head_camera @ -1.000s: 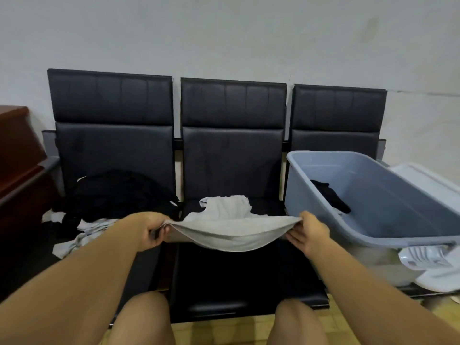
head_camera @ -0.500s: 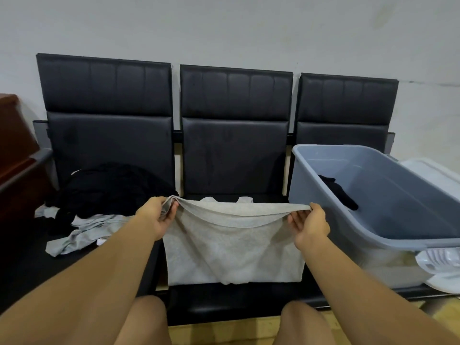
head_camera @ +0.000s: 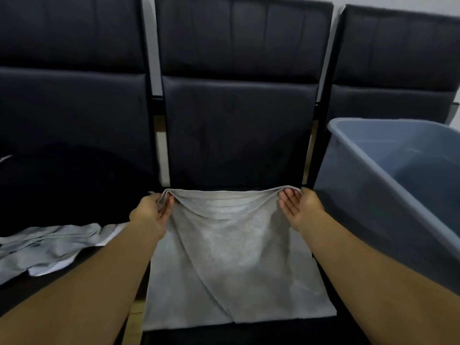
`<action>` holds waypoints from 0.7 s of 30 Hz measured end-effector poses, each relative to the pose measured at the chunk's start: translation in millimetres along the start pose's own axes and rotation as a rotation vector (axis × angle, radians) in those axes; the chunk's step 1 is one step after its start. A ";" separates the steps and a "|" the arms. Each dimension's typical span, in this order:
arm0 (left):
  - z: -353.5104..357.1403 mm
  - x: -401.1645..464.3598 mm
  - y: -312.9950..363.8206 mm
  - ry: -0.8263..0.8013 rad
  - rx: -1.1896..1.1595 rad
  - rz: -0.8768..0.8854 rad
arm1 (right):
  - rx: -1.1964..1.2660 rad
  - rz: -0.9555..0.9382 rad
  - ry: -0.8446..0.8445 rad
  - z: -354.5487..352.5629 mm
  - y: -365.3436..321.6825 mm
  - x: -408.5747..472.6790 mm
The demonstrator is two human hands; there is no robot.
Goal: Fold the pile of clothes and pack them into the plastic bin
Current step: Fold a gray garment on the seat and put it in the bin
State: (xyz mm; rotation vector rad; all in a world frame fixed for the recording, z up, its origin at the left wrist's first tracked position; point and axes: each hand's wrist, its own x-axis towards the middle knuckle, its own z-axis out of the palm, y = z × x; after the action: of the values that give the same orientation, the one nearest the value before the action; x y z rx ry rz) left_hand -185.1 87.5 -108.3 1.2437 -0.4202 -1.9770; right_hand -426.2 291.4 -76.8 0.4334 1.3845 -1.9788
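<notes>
Already, spare clothes (head_camera: 47,247) crowded the left seat. The left hand (head_camera: 151,215) pinched one far corner of the grey garment (head_camera: 231,267) spread on the middle seat (head_camera: 261,337), its near hem at the front edge; the right hand (head_camera: 297,210) held the other corner, its grip partly hidden. Uneven release would likely skew the fold, or the garment could slide off before reaching the plastic bin (head_camera: 388,195).

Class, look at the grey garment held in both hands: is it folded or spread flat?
Folded. The grey garment hangs doubled, with stacked layered edges between the left hand and right hand.
</notes>
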 end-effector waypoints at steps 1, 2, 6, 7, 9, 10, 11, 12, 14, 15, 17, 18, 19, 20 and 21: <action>0.3 15.0 -9.8 -0.003 -0.001 -0.004 | -0.028 0.025 0.001 1.0 7.3 17.8; -0.1 28.6 -19.5 -0.004 -0.009 -0.007 | -0.052 0.049 0.009 0.4 15.2 35.1; -0.7 65.9 -39.9 -0.021 -0.078 0.029 | -0.031 0.066 -0.005 -2.8 34.3 88.7; -1.4 70.9 -41.8 -0.036 -0.101 0.045 | 0.005 0.053 -0.032 -3.4 35.7 98.2; -3.3 74.8 -46.2 -0.061 -0.163 0.074 | 0.108 0.005 -0.073 -8.2 39.0 113.3; -5.2 73.7 -48.4 -0.067 -0.206 0.094 | 0.158 -0.016 -0.082 -11.6 42.8 117.6; -7.2 73.1 -50.8 -0.073 -0.246 0.112 | 0.208 -0.043 -0.089 -15.4 47.2 119.6; -8.3 72.0 -52.8 -0.081 -0.272 0.124 | 0.246 -0.077 -0.100 -19.2 51.4 119.9; -10.2 72.5 -54.0 -0.091 -0.260 0.150 | 0.242 -0.140 -0.138 -23.2 58.9 116.5; -10.0 72.9 -54.4 -0.088 -0.246 0.164 | 0.218 -0.162 -0.150 -23.3 60.9 115.2; -8.3 72.2 -56.8 -0.091 -0.211 0.190 | 0.167 -0.189 -0.157 -22.1 62.2 112.6; -7.8 71.9 -58.3 -0.100 -0.168 0.209 | 0.141 -0.198 -0.152 -21.8 62.1 112.5; -7.6 72.2 -59.3 -0.111 -0.102 0.234 | 0.114 -0.212 -0.148 -21.6 61.8 112.3; -7.8 72.1 -59.7 -0.122 -0.021 0.270 | 0.084 -0.233 -0.147 -20.7 61.5 111.0; -7.3 70.6 -60.7 -0.133 0.092 0.317 | 0.045 -0.263 -0.147 -19.7 61.7 109.2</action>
State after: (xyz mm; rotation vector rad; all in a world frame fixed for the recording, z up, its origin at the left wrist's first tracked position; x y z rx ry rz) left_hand -221.6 76.6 -193.6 1.0312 -0.7342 -1.7882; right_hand -464.1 260.1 -193.9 0.1263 1.3619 -2.2069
